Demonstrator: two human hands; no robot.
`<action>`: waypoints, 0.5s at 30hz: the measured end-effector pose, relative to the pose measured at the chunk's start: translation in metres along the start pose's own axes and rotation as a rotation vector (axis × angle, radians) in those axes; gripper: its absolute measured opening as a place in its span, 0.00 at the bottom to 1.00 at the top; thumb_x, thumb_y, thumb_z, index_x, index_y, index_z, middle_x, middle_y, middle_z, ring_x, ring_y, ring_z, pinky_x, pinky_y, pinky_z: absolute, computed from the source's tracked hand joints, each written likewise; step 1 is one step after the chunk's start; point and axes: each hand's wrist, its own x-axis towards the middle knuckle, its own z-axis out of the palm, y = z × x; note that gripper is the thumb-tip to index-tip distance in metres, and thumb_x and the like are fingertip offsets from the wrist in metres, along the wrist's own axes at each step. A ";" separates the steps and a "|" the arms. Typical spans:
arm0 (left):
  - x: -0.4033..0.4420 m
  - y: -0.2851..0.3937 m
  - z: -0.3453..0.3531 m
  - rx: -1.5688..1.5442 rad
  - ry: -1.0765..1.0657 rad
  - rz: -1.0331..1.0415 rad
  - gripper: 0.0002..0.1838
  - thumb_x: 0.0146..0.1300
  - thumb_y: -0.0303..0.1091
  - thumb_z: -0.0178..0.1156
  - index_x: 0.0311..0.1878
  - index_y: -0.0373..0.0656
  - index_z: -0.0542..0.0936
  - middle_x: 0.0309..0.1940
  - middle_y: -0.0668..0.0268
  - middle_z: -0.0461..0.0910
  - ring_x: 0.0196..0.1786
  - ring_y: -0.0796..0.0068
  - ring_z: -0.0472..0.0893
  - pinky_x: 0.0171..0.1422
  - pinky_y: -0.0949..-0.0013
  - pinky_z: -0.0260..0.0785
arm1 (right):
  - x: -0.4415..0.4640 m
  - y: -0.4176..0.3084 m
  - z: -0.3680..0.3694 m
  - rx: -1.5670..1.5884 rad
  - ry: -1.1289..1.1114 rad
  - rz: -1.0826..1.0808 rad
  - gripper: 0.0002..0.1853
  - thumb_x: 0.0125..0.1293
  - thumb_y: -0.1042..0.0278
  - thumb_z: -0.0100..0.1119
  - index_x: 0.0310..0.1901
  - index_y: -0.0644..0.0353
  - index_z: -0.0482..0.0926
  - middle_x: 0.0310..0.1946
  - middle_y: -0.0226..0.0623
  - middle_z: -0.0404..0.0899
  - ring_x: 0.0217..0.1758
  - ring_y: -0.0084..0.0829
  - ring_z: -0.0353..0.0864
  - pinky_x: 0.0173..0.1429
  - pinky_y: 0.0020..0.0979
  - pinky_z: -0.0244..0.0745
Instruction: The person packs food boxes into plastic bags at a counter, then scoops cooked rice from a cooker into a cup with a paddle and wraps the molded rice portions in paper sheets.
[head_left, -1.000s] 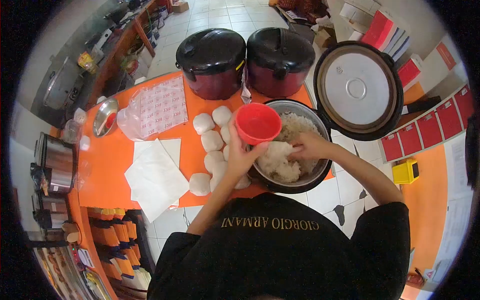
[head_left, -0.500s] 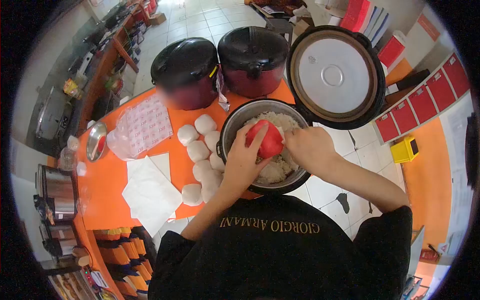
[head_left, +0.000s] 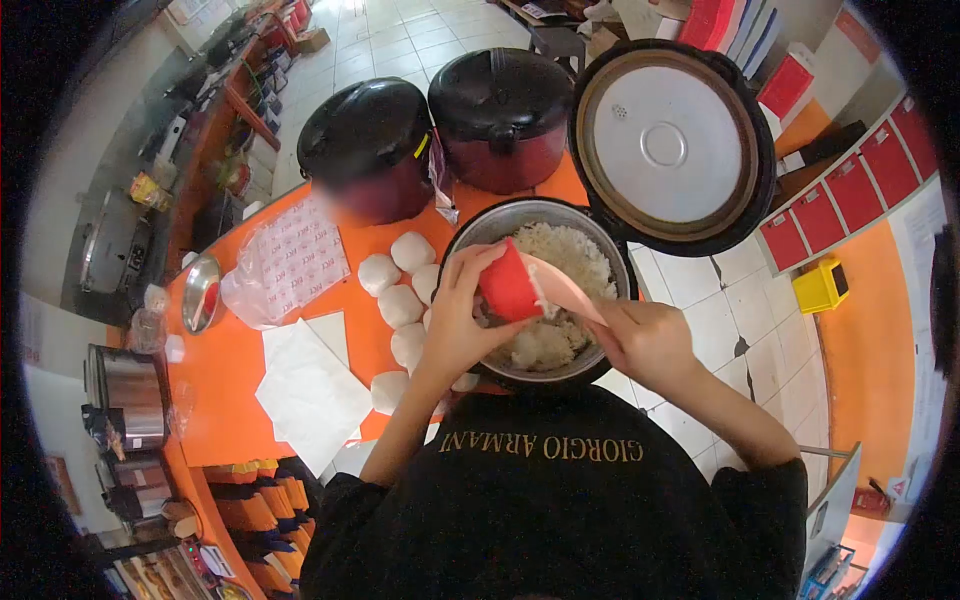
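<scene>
My left hand (head_left: 458, 325) is wrapped round a red cup (head_left: 508, 284), tilted over the open rice cooker (head_left: 622, 262), its mouth turned towards the right. In my right hand (head_left: 648, 345) is the handle of a pale pink rice paddle (head_left: 562, 290). Its blade lies against the cup's mouth, where some white rice shows. Cooked rice (head_left: 575, 252) fills part of the pot beneath both hands. How full the cup is, I cannot see. Several round white wrapped bundles (head_left: 400, 305) sit left of the cooker, partly behind my left forearm.
The cooker's raised lid (head_left: 665, 145) leans back at the right. Two closed dark red cookers (head_left: 375, 175) stand behind. On the orange table (head_left: 225, 390) lie white paper sheets (head_left: 315, 390), a bag of printed wrappers (head_left: 295, 250) and a metal bowl (head_left: 202, 290) with something red inside.
The red cup has turned from showing its rounded base to lying with its mouth rightward. My right hand has moved down and right, and the paddle now shows.
</scene>
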 end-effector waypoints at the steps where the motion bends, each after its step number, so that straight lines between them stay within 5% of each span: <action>1: 0.002 -0.003 -0.002 0.009 0.001 0.057 0.49 0.35 0.34 0.77 0.65 0.44 0.65 0.55 0.55 0.67 0.58 0.54 0.71 0.63 0.59 0.66 | -0.003 0.008 -0.001 0.010 0.044 -0.030 0.09 0.57 0.63 0.64 0.31 0.58 0.77 0.22 0.35 0.78 0.24 0.36 0.80 0.25 0.35 0.73; 6: 0.004 -0.005 -0.009 -0.082 -0.032 0.009 0.52 0.31 0.29 0.74 0.66 0.42 0.61 0.58 0.54 0.62 0.63 0.53 0.64 0.67 0.58 0.59 | -0.008 0.020 -0.005 0.251 0.192 0.175 0.10 0.65 0.60 0.57 0.37 0.59 0.77 0.23 0.41 0.77 0.26 0.41 0.78 0.31 0.38 0.73; 8: 0.004 -0.006 -0.007 -0.156 -0.111 0.099 0.52 0.30 0.28 0.73 0.66 0.41 0.61 0.60 0.53 0.64 0.64 0.53 0.65 0.68 0.58 0.59 | -0.007 0.016 0.011 0.804 0.011 0.661 0.17 0.72 0.54 0.48 0.37 0.62 0.75 0.25 0.46 0.77 0.28 0.46 0.78 0.32 0.40 0.72; 9: 0.004 -0.004 -0.004 -0.159 -0.117 0.101 0.52 0.30 0.28 0.73 0.66 0.41 0.61 0.60 0.53 0.64 0.64 0.53 0.65 0.68 0.58 0.59 | -0.011 0.015 0.025 0.912 -0.009 0.663 0.21 0.74 0.51 0.40 0.37 0.62 0.73 0.26 0.51 0.77 0.30 0.49 0.80 0.32 0.43 0.70; 13: 0.006 0.009 0.000 -0.154 -0.070 -0.009 0.50 0.33 0.27 0.73 0.66 0.40 0.62 0.61 0.53 0.67 0.64 0.54 0.68 0.69 0.61 0.59 | -0.012 -0.021 0.031 0.702 -0.007 0.527 0.19 0.74 0.53 0.41 0.37 0.61 0.72 0.25 0.54 0.77 0.31 0.51 0.81 0.32 0.46 0.71; 15: 0.005 0.005 -0.005 -0.094 -0.047 -0.065 0.49 0.35 0.27 0.73 0.66 0.39 0.61 0.61 0.53 0.68 0.64 0.57 0.69 0.68 0.61 0.61 | -0.012 -0.026 0.019 0.710 -0.181 0.485 0.16 0.74 0.55 0.42 0.41 0.59 0.73 0.25 0.55 0.77 0.31 0.51 0.81 0.32 0.47 0.73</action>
